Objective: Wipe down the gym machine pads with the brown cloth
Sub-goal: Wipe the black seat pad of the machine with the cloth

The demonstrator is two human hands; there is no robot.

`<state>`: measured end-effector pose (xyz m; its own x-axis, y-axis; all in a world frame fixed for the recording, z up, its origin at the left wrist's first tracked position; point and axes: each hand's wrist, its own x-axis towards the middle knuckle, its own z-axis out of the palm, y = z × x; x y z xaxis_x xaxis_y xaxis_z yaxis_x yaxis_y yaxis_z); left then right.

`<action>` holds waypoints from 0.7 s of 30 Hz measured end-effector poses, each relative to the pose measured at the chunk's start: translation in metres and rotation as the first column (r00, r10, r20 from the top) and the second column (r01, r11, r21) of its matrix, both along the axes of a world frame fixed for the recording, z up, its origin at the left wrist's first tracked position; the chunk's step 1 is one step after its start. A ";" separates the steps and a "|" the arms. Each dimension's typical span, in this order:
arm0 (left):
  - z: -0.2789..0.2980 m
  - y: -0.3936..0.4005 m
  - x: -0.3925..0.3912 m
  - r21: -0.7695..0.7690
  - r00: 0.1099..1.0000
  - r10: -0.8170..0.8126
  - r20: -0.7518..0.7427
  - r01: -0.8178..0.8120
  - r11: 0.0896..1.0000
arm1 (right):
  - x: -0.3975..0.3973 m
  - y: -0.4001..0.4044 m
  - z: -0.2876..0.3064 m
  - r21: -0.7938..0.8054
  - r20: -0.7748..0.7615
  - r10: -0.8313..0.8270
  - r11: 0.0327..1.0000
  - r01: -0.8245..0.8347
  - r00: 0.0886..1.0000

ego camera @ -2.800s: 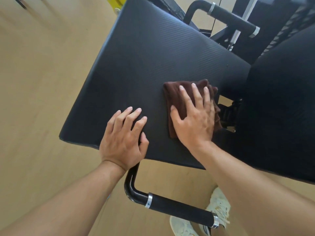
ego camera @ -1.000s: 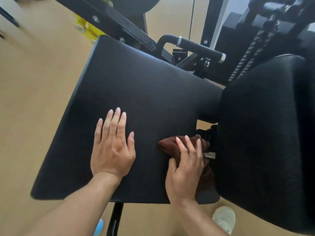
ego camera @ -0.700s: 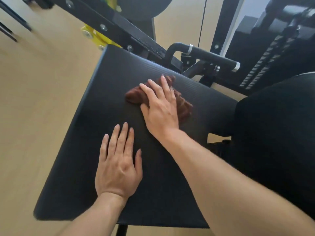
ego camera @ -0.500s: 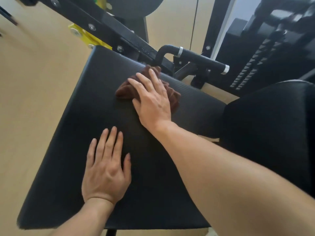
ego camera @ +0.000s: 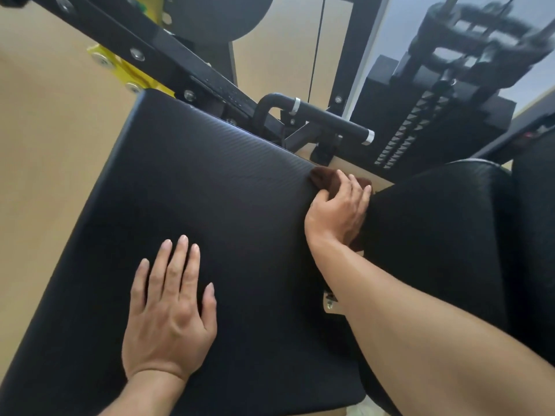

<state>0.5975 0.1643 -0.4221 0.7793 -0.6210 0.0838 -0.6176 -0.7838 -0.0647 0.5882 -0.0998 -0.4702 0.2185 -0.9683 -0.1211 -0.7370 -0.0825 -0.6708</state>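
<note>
The right hand (ego camera: 339, 210) curls its fingers around the bunched brown cloth (ego camera: 322, 178) at the edge of the ribbed black seat pad (ego camera: 210, 190); the left hand (ego camera: 168, 313) rests flat on the pad, fingers straight.

Most of the brown cloth (ego camera: 326, 179) lay hidden under the right hand (ego camera: 338, 211), only its far corner and a scrap below the wrist showing. The seat pad (ego camera: 210, 190) ran off the bottom edge. The weight stack top (ego camera: 480, 22) was blurred, and the back pad (ego camera: 450, 235) was cut off at the right.
</note>
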 end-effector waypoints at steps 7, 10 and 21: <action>0.004 -0.003 0.000 0.068 1.000 0.008 -0.019 -0.007 0.998 | 0.062 0.063 0.042 -0.311 0.122 0.859 0.509 -0.803 0.497; 0.007 -0.004 0.000 0.079 1.000 0.015 -0.020 -0.014 0.997 | 0.073 0.060 0.043 -0.411 -0.031 0.969 0.210 -0.887 0.244; 0.004 0.000 0.000 0.035 1.000 0.003 0.004 -0.003 0.999 | -0.001 -0.022 0.009 0.102 0.002 0.035 0.994 -0.035 0.999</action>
